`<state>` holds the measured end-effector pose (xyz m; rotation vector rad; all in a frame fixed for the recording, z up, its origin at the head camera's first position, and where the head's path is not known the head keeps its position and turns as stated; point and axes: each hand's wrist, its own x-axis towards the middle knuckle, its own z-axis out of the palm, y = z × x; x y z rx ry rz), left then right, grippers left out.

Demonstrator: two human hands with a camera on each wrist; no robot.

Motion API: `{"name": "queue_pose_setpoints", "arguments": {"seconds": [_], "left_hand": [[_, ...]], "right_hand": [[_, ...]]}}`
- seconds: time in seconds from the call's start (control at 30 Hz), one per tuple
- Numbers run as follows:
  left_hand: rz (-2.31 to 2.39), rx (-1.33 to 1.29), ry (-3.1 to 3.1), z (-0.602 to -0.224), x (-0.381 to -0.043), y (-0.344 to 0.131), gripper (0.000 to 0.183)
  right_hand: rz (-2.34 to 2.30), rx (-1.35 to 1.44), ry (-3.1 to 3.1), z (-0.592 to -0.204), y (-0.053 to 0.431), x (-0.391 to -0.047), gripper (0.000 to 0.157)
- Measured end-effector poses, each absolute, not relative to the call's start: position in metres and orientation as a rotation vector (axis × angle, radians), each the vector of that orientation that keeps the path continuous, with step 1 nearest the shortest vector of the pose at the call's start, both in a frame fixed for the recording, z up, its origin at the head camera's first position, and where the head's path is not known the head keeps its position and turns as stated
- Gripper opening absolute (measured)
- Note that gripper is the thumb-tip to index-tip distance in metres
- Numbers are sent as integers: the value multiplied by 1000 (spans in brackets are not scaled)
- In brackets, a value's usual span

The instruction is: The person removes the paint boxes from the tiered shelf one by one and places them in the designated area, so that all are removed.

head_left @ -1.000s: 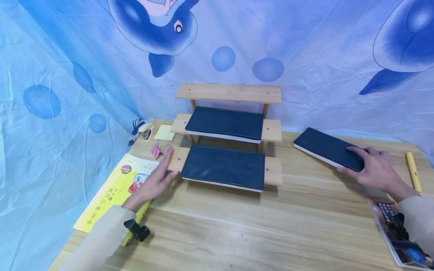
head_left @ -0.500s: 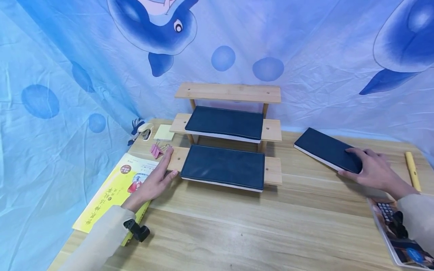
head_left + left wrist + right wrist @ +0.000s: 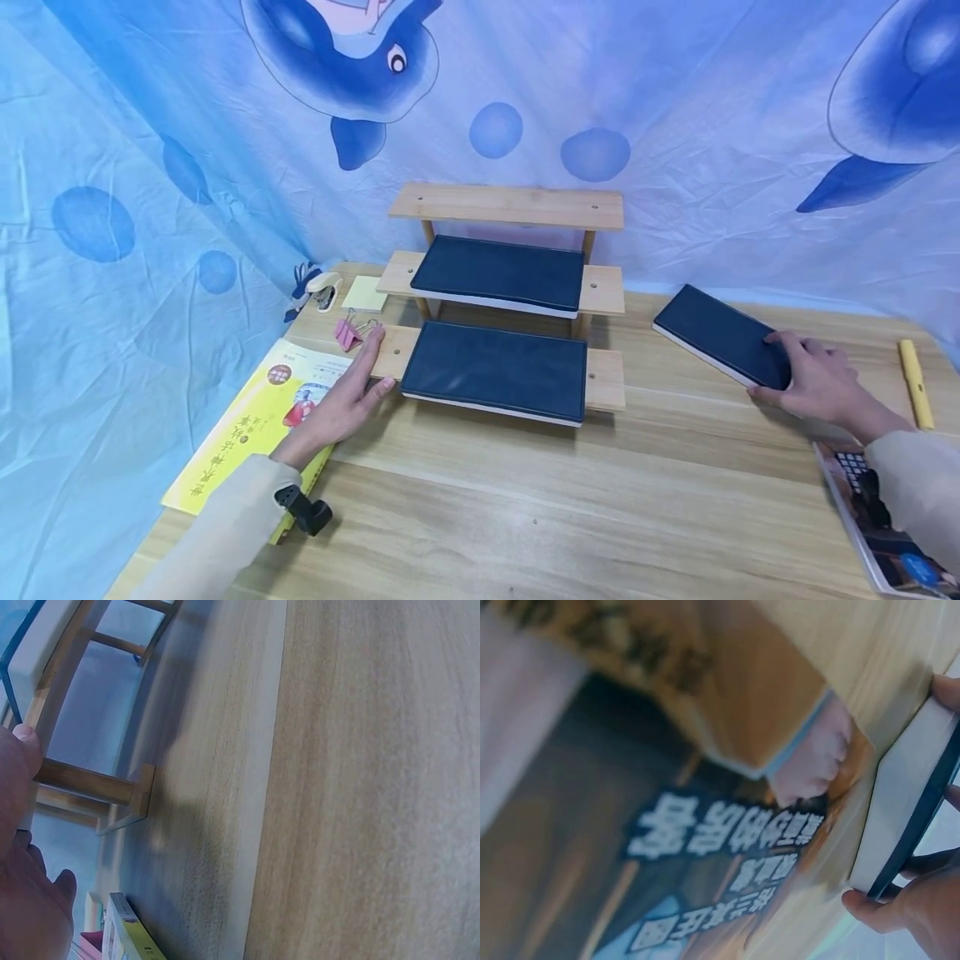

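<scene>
At the right of the table, my right hand (image 3: 813, 379) grips the near end of a dark blue notebook (image 3: 712, 333) with white page edges. In the right wrist view, thumb and fingers stand along the edges of this notebook (image 3: 900, 795). A three-tier wooden stand (image 3: 506, 204) is in the middle. My left hand (image 3: 341, 408) holds the left front corner of its lowest board, thumb at the front edge; in the left wrist view the thumb tip touches the board (image 3: 46, 712). One dark blue notebook (image 3: 495, 371) lies on the lowest tier, another notebook (image 3: 502, 273) on the middle one.
On the left lie a yellow book (image 3: 247, 425), a pink binder clip (image 3: 347, 333), pale sticky notes (image 3: 365, 293) and a stapler (image 3: 326, 290). Under the right forearm is a picture-covered book (image 3: 862, 517); a yellow pen-like stick (image 3: 915, 383) lies beyond. Printed blue cloth hangs behind.
My right hand has shifted slightly left at the notebook's near end, and the notebook itself has barely moved. My left hand stays at the stand's corner.
</scene>
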<state>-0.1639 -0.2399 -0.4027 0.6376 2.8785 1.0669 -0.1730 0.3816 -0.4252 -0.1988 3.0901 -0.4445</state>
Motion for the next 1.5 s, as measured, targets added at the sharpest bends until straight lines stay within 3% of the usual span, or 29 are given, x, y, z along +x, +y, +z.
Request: {"name": "queue_pose_setpoints", "arguments": {"seconds": [0.17, 0.37, 0.8, 1.07, 1.5], "left_hand": [[1062, 631, 2875, -403, -164, -241, 70], [1074, 623, 2864, -404, -163, -241, 70], [1062, 617, 2871, -401, -163, -239, 70], [1033, 601, 2884, -403, -164, -239, 70], [1034, 602, 2887, -404, -165, -239, 70]], "right_hand": [[-500, -160, 3044, -427, 381, -174, 91], [-435, -167, 3089, -418, 376, -176, 107], [-715, -594, 3218, -346, 291, -178, 113], [-830, -905, 3182, -329, 238, -185, 110], [-748, -1101, 3079, -320, 167, -222, 100]]}}
